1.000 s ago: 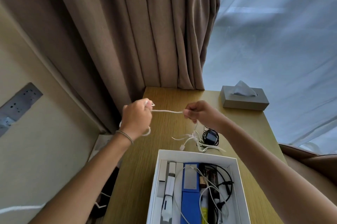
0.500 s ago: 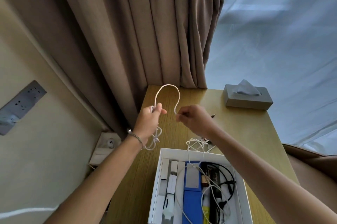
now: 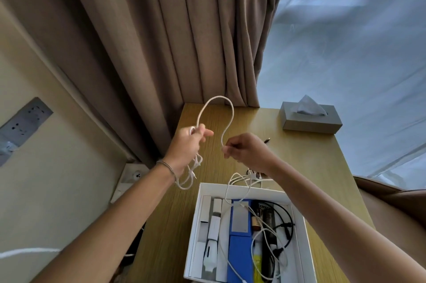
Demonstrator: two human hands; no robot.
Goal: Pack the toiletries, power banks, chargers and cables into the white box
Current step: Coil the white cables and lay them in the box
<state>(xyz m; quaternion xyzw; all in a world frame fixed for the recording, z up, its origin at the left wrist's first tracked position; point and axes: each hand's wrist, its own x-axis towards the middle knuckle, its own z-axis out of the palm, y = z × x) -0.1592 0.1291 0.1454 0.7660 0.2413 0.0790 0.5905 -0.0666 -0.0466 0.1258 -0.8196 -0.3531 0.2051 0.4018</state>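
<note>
A white braided cable [image 3: 215, 100] arches up between my two hands above the wooden table [image 3: 306, 156]. My left hand [image 3: 187, 144] grips one end, with coiled loops of the cable hanging below it. Pinching the cable's other side is my right hand [image 3: 245, 151]. The white box [image 3: 239, 188] lies open below, holding white tubes, a blue power bank [image 3: 239, 252], a black cable [image 3: 285, 222] and thin white cables. More white cable [image 3: 242, 177] lies on the table just beyond the box's far edge.
A grey tissue box [image 3: 311, 119] stands at the table's far right. Brown curtains [image 3: 184, 29] hang behind the table, sheer white ones [image 3: 345, 52] to the right. A wall socket panel [image 3: 23, 123] sits on the left wall. A small dark pen-like tip [image 3: 267, 139] lies past my right hand.
One second ago the cable was stretched taut between my hands. My hands have since come closer, so the cable bows up into an arch. The view has shifted slightly.
</note>
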